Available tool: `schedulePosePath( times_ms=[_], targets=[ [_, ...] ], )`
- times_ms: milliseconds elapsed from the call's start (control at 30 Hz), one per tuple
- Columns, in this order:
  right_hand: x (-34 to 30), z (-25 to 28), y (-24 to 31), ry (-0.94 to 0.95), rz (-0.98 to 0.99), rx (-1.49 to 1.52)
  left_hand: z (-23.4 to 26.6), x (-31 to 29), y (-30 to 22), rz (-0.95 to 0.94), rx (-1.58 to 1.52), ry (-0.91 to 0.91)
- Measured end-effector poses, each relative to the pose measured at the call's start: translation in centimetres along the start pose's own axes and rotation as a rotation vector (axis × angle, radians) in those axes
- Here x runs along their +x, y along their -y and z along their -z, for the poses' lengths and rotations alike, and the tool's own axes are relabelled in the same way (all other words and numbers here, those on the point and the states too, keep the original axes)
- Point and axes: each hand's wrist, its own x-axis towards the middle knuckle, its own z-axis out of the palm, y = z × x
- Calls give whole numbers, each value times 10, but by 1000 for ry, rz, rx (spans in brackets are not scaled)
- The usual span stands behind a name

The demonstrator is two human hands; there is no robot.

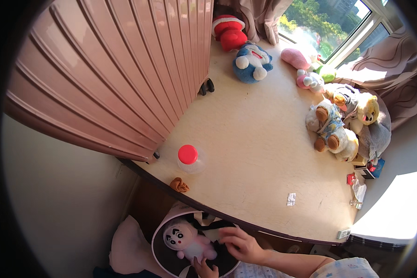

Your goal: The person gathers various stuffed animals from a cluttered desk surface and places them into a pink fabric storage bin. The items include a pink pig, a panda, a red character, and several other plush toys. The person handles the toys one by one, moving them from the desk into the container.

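My right hand (241, 244) rests spread on the round fabric basket (164, 221); my left hand (204, 268) pinches the pink plush doll (187, 240) lying inside. I judge the doll light, soft, best gripped at its torso.

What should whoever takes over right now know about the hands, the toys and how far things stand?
Right hand: open, fingers spread on the rim of the round bin below the ledge.
Left hand: only fingertips show, touching the pink doll from below; grip unclear.
Done: the doll lies in the bin.
Left, judging by the scene: the other plush toys still on the ledge, a blue one, a red one and a cluster by the window. A red-capped bottle stands near the ledge's front edge.
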Motion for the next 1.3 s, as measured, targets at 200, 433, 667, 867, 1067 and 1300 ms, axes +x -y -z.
schedulePosePath(
  times_ms=[200, 433, 667, 867, 1067, 1300],
  targets=[
    [227, 185, -75, -660, 67, -701, 51, 52, -77, -36, -11, -66],
    [324, 275, -139, -458, -220, -671, 37, 80, -121, 69, -25, -33],
    [133, 213, 25, -96, -201, -54, 31, -27, -90, 170, -249, 240],
    [2, 106, 72, 486, -171, 245, 53, -36, -60, 305, -402, 397],
    [-43, -5, 2, 1086, 186, -432, 38, -77, 4, 459, -60, 756],
    [124, 214, -47, 95, 15, -426, 38, -48, -12, 261, -100, 441]
  ],
)
